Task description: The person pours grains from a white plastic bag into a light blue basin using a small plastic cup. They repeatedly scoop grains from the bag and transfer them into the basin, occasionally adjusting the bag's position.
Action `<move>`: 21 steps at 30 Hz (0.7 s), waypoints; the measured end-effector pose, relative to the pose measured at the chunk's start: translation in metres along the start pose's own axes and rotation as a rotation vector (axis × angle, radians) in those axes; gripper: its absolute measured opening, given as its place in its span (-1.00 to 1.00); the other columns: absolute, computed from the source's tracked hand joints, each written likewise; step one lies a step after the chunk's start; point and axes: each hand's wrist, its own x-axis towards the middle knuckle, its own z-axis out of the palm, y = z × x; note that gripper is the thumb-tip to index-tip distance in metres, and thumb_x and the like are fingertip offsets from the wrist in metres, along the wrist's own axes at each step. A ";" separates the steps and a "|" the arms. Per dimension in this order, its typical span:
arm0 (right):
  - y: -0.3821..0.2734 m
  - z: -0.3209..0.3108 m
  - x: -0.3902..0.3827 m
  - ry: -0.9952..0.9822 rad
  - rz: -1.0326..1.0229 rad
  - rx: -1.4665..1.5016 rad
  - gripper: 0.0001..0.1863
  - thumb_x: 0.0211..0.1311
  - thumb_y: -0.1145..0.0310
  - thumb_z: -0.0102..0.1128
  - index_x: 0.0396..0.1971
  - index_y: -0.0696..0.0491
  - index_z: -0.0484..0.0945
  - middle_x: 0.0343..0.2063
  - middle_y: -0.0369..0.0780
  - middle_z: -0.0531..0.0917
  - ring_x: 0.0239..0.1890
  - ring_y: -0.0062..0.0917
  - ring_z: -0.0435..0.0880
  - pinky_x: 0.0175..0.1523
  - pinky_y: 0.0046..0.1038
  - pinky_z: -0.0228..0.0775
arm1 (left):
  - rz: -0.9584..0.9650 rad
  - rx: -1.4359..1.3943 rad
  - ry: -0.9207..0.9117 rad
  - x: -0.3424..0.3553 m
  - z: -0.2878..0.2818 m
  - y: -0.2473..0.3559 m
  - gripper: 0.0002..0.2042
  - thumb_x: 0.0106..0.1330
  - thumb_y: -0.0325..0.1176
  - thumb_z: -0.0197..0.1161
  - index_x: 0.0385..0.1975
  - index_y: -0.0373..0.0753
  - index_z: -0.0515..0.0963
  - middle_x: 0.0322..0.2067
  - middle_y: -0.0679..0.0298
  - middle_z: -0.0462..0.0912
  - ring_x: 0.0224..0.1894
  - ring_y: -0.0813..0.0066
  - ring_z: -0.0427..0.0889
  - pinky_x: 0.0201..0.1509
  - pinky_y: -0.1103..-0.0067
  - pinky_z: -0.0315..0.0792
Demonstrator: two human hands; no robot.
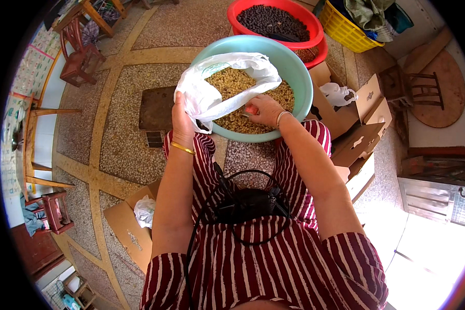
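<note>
While the left hand (181, 116) grips the left side of the white plastic bag (200, 97), I record the bag open-mouthed over the light-blue basin (304, 98) of yellowish kernels (284, 95). The right hand (266, 110) is closed around a small reddish item (251, 109), partly hidden, beside the bag. Beyond, I note a red basin (233, 19) holding dark round pieces (271, 20).

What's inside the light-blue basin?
The light-blue basin holds loose tan pieces, with a white bag and the right hand over them. Anything beneath those is covered, as is its bottom.
</note>
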 end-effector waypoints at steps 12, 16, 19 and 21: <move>0.006 -0.037 -0.011 -0.196 0.493 1.070 -0.56 0.03 0.21 0.22 -0.12 0.15 0.50 -0.38 -0.27 0.58 -0.39 -0.64 0.55 -0.35 -0.61 0.41 | 0.010 0.019 0.008 -0.001 0.005 -0.001 -0.40 0.35 0.05 -0.17 0.07 -0.45 0.26 -0.02 0.10 0.44 -0.02 0.36 0.47 0.07 0.50 0.34; -0.004 -0.040 -0.014 -0.207 0.462 1.041 -0.55 0.05 0.19 0.18 -0.10 0.16 0.48 -0.37 -0.28 0.58 -0.43 -0.64 0.54 -0.39 -0.61 0.38 | 0.009 0.011 0.008 0.001 0.004 -0.001 -0.41 0.35 0.04 -0.18 0.06 -0.45 0.27 -0.04 0.10 0.45 -0.02 0.36 0.47 0.07 0.49 0.35; -0.017 -0.060 -0.018 -0.120 0.445 1.208 -0.53 0.06 0.16 0.16 -0.08 0.15 0.46 -0.33 -0.27 0.58 -0.40 -0.61 0.54 -0.33 -0.57 0.39 | 0.000 0.001 0.020 0.000 0.004 -0.001 -0.42 0.35 0.03 -0.18 0.06 -0.46 0.28 -0.04 0.10 0.46 -0.03 0.36 0.48 0.06 0.50 0.35; -0.017 -0.062 -0.018 -0.031 0.419 1.219 -0.48 0.04 0.15 0.18 -0.04 0.15 0.43 -0.28 -0.26 0.56 -0.33 -0.59 0.53 -0.25 -0.53 0.39 | -0.010 -0.005 0.012 0.000 0.001 -0.002 -0.42 0.35 0.03 -0.18 0.05 -0.46 0.28 -0.05 0.10 0.46 -0.03 0.36 0.48 0.05 0.50 0.36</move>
